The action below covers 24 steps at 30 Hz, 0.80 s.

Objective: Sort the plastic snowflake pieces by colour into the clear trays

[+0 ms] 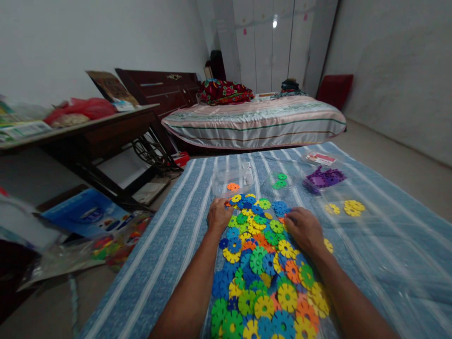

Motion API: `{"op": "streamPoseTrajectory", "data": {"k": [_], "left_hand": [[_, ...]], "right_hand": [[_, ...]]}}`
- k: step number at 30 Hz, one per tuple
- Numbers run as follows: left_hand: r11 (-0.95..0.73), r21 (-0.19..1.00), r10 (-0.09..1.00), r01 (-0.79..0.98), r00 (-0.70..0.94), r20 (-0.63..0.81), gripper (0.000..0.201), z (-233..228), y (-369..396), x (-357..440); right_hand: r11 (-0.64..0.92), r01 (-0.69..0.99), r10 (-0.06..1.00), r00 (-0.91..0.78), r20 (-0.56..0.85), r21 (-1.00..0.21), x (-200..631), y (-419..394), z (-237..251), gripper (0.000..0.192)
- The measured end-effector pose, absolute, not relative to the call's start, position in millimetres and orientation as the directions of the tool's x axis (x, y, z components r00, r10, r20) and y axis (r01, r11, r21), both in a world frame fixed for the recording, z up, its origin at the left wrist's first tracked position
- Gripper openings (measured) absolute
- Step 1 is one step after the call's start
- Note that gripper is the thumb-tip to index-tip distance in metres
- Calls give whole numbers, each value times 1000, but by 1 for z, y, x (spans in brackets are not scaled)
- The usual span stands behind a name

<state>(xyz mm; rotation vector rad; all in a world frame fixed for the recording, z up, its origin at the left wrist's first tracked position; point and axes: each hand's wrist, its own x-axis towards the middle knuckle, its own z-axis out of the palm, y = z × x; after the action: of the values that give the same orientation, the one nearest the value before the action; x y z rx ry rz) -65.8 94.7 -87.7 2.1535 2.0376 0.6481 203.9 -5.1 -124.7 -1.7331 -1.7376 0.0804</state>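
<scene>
A long heap of notched plastic flower discs (pixel 263 263) in blue, green, yellow and orange lies in front of me. At the heap's far left edge, my left hand (pixel 219 214) has its fingers closed at an orange disc (pixel 228 204), partly covered by the fingertips. My right hand (pixel 304 230) rests at the right edge of the heap, its bent fingers slightly apart beside blue and orange discs. Just beyond my left hand stands a clear plastic box (pixel 216 189) with orange discs (pixel 233 187) in it. Green discs (pixel 280 181) lie in another clear container.
On the right are a clear box of purple pieces (pixel 324 178) and a clear container with yellow discs (pixel 353 207). A loose yellow disc (pixel 328 245) lies by my right forearm. Blue striped cloth (pixel 169 235) covers the surface. Beyond stands a bed (pixel 254 122); a sewing-machine table (pixel 88 123) is left.
</scene>
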Motion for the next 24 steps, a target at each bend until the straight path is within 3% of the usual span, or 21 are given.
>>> {"op": "streamPoseTrajectory", "data": {"k": [9,18,24], "left_hand": [[-195,326,948,925,92,306,29,-96,97,-69],[-249,122,904,961,185,386,22,-97,92,-65],[-296,72,858,953,232,458,20,-99,89,-66]], "right_hand": [[109,859,908,119,403,-500,203,-7,-123,25],[114,851,907,121,403,-512,203,-7,-122,24],[108,860,909,117,399,-498,203,-6,-123,23]]}}
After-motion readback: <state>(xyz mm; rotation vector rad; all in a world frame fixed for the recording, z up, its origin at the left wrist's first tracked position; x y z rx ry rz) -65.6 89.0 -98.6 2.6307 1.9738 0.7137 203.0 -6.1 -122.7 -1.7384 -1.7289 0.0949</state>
